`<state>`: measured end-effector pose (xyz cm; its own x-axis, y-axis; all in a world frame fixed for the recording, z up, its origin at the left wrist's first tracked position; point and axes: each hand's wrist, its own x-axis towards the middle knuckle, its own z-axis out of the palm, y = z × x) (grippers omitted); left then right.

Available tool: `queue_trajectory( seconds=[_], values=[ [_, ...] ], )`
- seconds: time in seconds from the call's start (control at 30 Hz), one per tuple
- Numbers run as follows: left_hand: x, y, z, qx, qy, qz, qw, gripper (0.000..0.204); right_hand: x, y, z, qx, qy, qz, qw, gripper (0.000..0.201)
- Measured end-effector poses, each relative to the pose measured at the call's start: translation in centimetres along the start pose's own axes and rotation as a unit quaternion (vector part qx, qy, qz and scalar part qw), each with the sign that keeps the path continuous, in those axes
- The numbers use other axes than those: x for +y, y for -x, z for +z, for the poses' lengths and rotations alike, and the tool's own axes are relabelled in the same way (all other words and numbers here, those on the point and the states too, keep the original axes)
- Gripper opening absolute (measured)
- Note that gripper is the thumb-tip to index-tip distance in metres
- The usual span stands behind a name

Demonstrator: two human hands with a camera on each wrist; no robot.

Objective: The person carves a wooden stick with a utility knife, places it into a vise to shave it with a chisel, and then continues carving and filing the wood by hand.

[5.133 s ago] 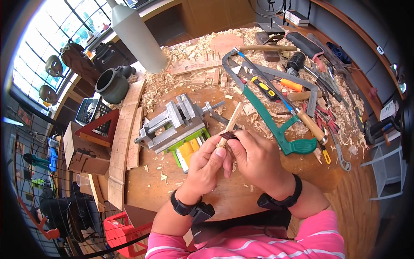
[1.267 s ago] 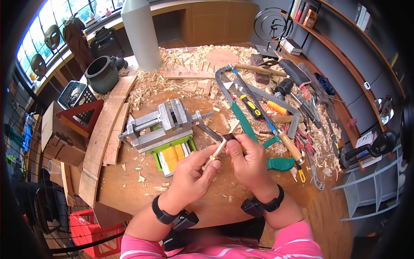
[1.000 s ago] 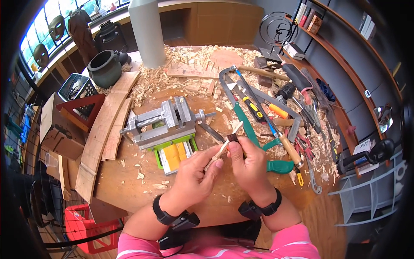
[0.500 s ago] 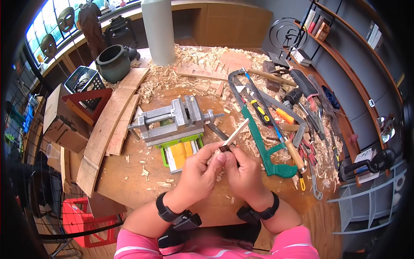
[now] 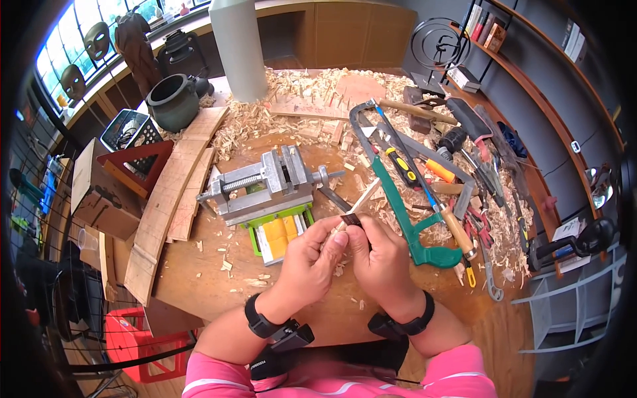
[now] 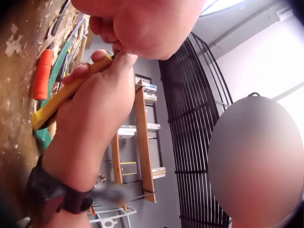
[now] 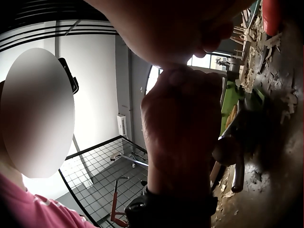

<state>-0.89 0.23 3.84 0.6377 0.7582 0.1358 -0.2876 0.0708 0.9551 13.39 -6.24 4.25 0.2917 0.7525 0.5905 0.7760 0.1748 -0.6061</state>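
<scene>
In the head view my left hand (image 5: 308, 265) pinches a thin pale wooden stick (image 5: 368, 194) between thumb and fingers, its tip pointing away and to the right. My right hand (image 5: 381, 265) grips a knife whose short dark blade (image 5: 351, 219) lies across the stick, just beyond the left thumb. The two thumbs are close together there. From the left wrist, the knife's yellow handle (image 6: 71, 90) shows running through the curled right fingers. The stick's near end is hidden in the left hand.
A metal vise (image 5: 265, 189) on a green base stands ahead-left. A green-handled saw (image 5: 415, 232), a screwdriver (image 5: 403, 169) and several other tools lie to the right. Wood shavings (image 5: 298, 86) cover the far table. Long boards (image 5: 176, 199) lie left, beside a cardboard box (image 5: 106, 192).
From one second ago, the hands have come closer together. Over the last half second the blade has slid slightly away along the stick. Both hands keep their hold.
</scene>
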Motion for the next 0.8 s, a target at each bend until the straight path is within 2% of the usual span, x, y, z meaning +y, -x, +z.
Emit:
queue_trajectory(
  seconds=[0.07,0.13,0.27,0.33,0.37,0.47,0.53,0.63,0.73,0.8],
  values=[
    [-0.1,0.0,-0.1,-0.005,-0.024,0.001,1.0,0.031,-0.2,0.1,0.0,-0.006,0.005,-0.008,1.0,0.025],
    [-0.2,-0.1,0.0,0.012,0.029,-0.001,1.0,0.03,-0.9,0.3,0.0,-0.005,0.005,0.009,1.0,0.025],
    [-0.7,-0.5,-0.6,-0.008,0.016,0.01,1.0,0.031,0.0,0.0,0.2,-0.002,-0.031,0.007,1.0,0.026],
    [-0.5,-0.5,-0.7,-0.017,-0.002,-0.011,1.0,0.033,-0.2,-0.5,-0.5,-0.015,-0.068,0.068,0.995,0.026],
    [-0.4,-0.4,-0.6,-0.019,-0.003,-0.013,1.0,0.033,-0.1,-0.5,-0.7,-0.014,-0.068,0.071,0.995,0.026],
    [0.0,-0.1,-0.3,-0.025,-0.022,-0.02,0.999,0.034,0.1,-0.4,-0.7,0.008,-0.039,0.065,0.997,0.026],
    [0.2,-0.1,0.1,0.004,-0.005,-0.036,0.999,0.032,0.3,-0.1,-0.4,0.004,0.021,0.007,1.0,0.025],
    [0.1,-0.3,0.0,0.003,0.001,-0.02,1.0,0.031,-0.4,0.2,-0.3,-0.006,0.051,-0.007,0.999,0.027],
    [0.2,-0.3,-0.3,-0.014,-0.006,0.009,1.0,0.031,-0.5,0.4,0.1,0.016,0.045,-0.028,0.998,0.029],
    [-0.1,-0.5,-0.8,-0.023,0.017,-0.008,1.0,0.032,-0.6,0.4,-0.2,0.004,0.034,-0.019,0.999,0.029]
  ],
)
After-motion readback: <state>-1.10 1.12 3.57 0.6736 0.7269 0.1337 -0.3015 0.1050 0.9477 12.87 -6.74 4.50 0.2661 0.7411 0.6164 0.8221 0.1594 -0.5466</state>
